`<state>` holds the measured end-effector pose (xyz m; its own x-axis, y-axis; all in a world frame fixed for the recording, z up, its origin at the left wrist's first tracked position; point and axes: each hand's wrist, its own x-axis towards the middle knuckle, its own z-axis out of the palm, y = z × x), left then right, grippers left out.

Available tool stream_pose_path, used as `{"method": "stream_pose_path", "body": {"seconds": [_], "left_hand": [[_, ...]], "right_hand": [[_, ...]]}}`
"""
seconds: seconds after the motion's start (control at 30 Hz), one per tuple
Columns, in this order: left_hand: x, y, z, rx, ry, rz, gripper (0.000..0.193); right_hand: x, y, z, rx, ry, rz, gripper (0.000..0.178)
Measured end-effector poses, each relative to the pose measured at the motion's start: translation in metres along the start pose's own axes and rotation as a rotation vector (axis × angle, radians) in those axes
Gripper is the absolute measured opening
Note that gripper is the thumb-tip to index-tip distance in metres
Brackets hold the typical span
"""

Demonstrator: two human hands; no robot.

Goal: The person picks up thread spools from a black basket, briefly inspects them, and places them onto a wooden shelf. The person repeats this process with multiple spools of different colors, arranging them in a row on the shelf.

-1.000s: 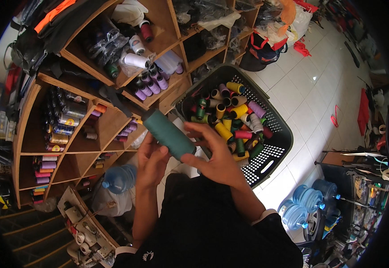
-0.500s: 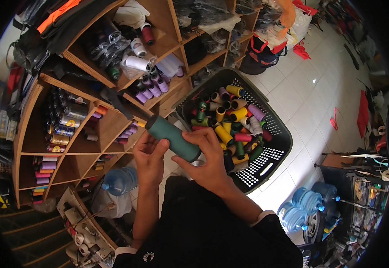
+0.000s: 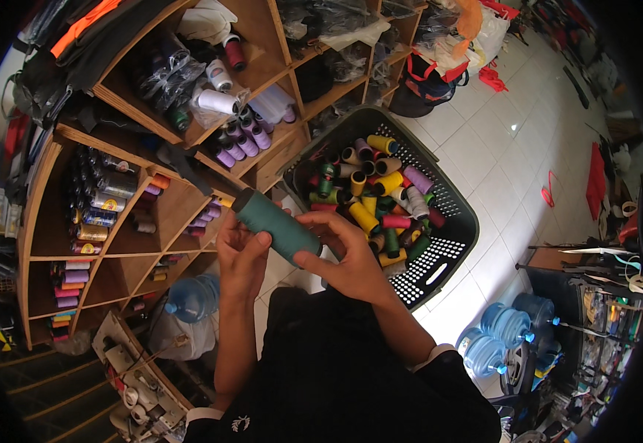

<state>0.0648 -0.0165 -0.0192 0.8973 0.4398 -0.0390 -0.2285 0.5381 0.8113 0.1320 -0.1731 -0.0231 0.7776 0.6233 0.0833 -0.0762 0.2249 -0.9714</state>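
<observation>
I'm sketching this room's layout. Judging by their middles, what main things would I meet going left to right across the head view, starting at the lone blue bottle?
Blue bottle → left hand → green spool → right hand → basket → bottle cluster → red cloth.

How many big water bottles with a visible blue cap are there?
4: the left bottle near the wooden shelf; and three grouped on the right side: the lowest bottle, the middle bottle and the darker bottle. Others may be hidden.
</observation>
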Motion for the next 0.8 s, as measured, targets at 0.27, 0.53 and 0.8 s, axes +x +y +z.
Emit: {"method": "stream_pose_path", "body": {"seconds": [0.27, 0.53, 0.8], "left_hand": [[0.0, -0.009, -0.002, 0.181, 0.075, 0.081, 0.052], [-0.028, -0.012, -0.043, 0.278, 0.112, 0.06, 0.048], [-0.065, -0.004, -0.114, 0.491, 0.366, 0.087, 0.048]], "right_hand": [[0.006, -0.003, 0.005, -0.448, 0.084, -0.29, 0.041], [0.013, 0.039, 0.033, -0.197, -0.055, -0.056, 0.039], [0.033, 0.083, 0.089, -0.278, -0.343, 0.037, 0.033]]}}
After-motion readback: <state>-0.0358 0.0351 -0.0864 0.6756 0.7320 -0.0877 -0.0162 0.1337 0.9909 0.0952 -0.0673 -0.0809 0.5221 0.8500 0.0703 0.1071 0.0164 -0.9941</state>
